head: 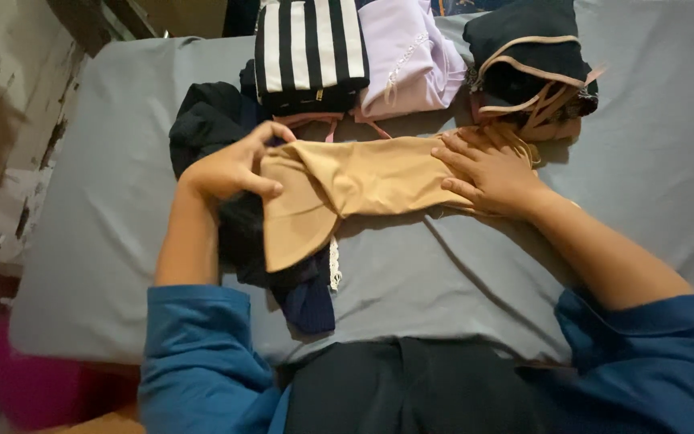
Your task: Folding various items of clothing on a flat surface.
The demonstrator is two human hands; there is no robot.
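While it lies stretched sideways across the middle of the grey sheet (475, 273), the tan padded bra (347, 189) is pinned at both ends by bare hands. At its nine o'clock end the left hand (230, 169) curls over the cup, thumb and fingers closed on the edge of the fabric, and the cup bulges downward below that grip. At its three o'clock end the right hand (491, 173) lies flat with fingers spread and pressing, so it holds nothing but only weighs the cloth down against the bed. Judging by its folds and sag, the garment is light and soft, limp in the band and straps and only a little springy in the moulded cup; it looks best taken by the cup rim or the band ends, since the thin straps would tangle. Under the left end, toward seven o'clock, sits a heap of dark clothing (283, 265) with a strip of white lace showing. Toward twelve o'clock rest folded pieces: a black-and-white striped top (311, 52), a lilac garment (407, 60) just beside it, and at one o'clock a black piece with tan trim (528, 64). Blue sleeves (194, 354) frame the near edge.
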